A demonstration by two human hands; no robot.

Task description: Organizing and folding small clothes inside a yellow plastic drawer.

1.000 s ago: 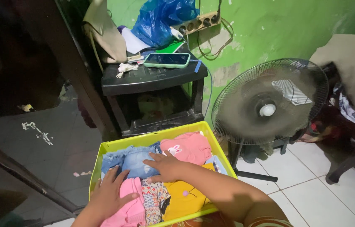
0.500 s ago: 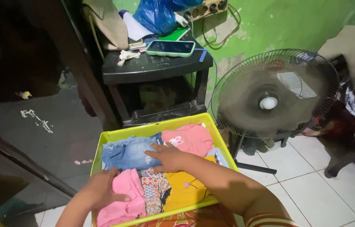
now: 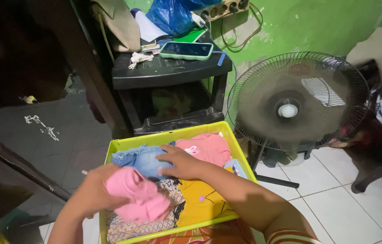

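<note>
Left hand (image 3: 92, 192) is gripping the pink garment (image 3: 142, 196) tight, holding it bunched above the yellow bin (image 3: 164, 139); right hand (image 3: 179, 161) is lying flat, fingers apart, on the denim shorts (image 3: 139, 158).

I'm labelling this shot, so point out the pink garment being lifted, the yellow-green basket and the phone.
pink garment (image 3: 142, 199), head view, middle of the bunched cloth.
yellow-green basket (image 3: 164, 140), head view, far rim.
phone (image 3: 186, 50), head view, centre of the screen.

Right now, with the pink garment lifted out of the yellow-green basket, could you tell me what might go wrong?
The pink garment, bunched in the left hand, may unfold and lose its shape. The right hand presses the denim piece; if it slips, the neat stacks in the basket could get muddled. The running fan stands close and might catch a loose cloth edge.
</note>
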